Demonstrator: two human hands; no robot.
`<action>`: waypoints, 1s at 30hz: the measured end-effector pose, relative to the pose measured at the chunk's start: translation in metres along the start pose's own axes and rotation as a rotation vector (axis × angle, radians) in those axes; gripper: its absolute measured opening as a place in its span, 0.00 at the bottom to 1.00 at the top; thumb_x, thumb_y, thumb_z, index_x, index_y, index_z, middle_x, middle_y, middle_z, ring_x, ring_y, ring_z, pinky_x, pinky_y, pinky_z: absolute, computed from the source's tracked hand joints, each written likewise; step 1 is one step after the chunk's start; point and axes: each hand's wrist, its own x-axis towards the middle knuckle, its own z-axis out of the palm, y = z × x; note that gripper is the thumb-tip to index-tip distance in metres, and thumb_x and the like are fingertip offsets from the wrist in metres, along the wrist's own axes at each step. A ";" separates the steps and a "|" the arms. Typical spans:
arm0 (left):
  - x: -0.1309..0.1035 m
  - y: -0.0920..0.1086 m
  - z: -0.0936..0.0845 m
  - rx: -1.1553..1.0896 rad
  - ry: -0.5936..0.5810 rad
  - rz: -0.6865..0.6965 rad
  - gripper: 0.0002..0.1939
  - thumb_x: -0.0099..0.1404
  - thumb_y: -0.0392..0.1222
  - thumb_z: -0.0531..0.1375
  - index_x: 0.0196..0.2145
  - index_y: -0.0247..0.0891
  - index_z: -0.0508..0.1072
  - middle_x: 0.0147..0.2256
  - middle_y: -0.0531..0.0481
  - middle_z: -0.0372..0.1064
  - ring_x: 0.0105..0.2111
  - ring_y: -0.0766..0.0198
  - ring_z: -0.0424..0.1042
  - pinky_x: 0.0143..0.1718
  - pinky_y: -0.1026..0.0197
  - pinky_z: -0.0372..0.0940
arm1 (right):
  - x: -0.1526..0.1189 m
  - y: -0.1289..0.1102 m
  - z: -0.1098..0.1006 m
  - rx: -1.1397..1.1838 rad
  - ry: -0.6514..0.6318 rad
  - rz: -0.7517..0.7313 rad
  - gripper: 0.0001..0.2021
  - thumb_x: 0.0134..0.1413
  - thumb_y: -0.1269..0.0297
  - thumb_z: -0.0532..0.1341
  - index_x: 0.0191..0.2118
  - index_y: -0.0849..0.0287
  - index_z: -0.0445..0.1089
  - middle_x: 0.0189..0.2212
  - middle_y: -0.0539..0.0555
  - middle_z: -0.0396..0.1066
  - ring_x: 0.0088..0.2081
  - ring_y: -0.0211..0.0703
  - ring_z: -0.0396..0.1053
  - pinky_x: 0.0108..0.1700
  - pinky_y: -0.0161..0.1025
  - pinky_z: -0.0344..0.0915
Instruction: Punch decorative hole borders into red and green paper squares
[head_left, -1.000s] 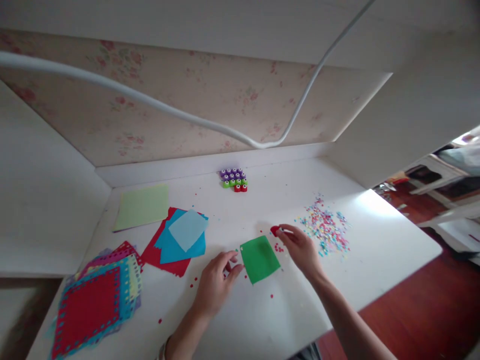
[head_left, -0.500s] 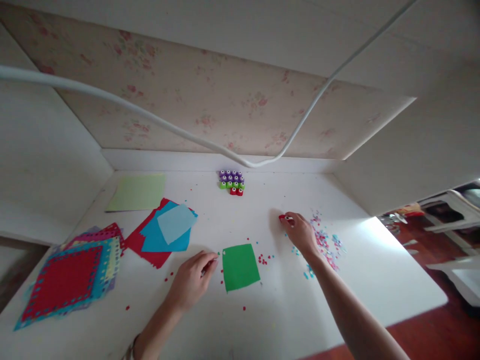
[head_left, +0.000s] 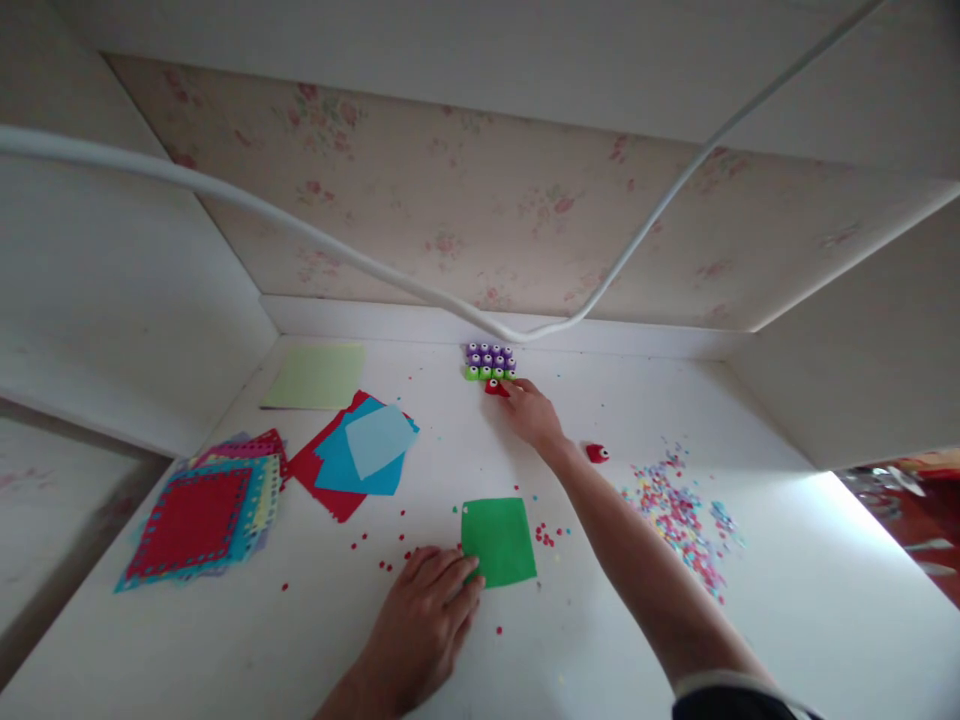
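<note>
A green paper square (head_left: 499,542) lies before me, with a small hole near its far left corner. My left hand (head_left: 424,622) rests on its near left edge, palm down with the fingers stretched out. At the front of a block of small craft paper punches, my right hand (head_left: 529,412) has its fingertips on a red punch (head_left: 494,386). Purple punches (head_left: 486,360) and green punches (head_left: 484,373) stand in rows behind it. Another red punch (head_left: 597,453) lies alone to the right, near my right forearm.
Punched and scalloped sheets (head_left: 199,520) are piled at left. Beside them lie red and blue papers (head_left: 367,460) with a pale blue sheet, and a pale green sheet (head_left: 315,377) behind. Coloured confetti (head_left: 679,515) is heaped at right. A white cable (head_left: 337,245) hangs across the view.
My right hand has let go of one red punch at the right and moved left to another at the block. My left hand has come down onto the green paper.
</note>
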 end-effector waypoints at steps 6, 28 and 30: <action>-0.003 -0.010 0.006 -0.025 -0.017 0.012 0.12 0.68 0.33 0.55 0.46 0.42 0.74 0.49 0.52 0.75 0.50 0.58 0.71 0.56 0.48 0.59 | -0.013 0.006 0.004 0.084 0.024 0.021 0.10 0.62 0.69 0.56 0.44 0.57 0.74 0.46 0.58 0.74 0.44 0.47 0.74 0.49 0.43 0.69; 0.050 -0.037 0.016 -0.101 0.010 -0.315 0.21 0.64 0.44 0.63 0.55 0.41 0.67 0.49 0.44 0.69 0.47 0.51 0.70 0.49 0.45 0.68 | -0.151 -0.012 -0.023 -0.001 -0.208 -0.227 0.31 0.58 0.57 0.64 0.65 0.58 0.57 0.65 0.66 0.53 0.67 0.63 0.49 0.64 0.65 0.51; 0.052 -0.037 0.019 -0.105 0.019 -0.305 0.15 0.67 0.42 0.60 0.51 0.43 0.70 0.47 0.46 0.71 0.44 0.54 0.71 0.47 0.47 0.68 | -0.156 0.000 -0.023 -0.028 -0.225 -0.214 0.27 0.60 0.57 0.62 0.63 0.58 0.61 0.65 0.66 0.55 0.67 0.62 0.49 0.65 0.65 0.49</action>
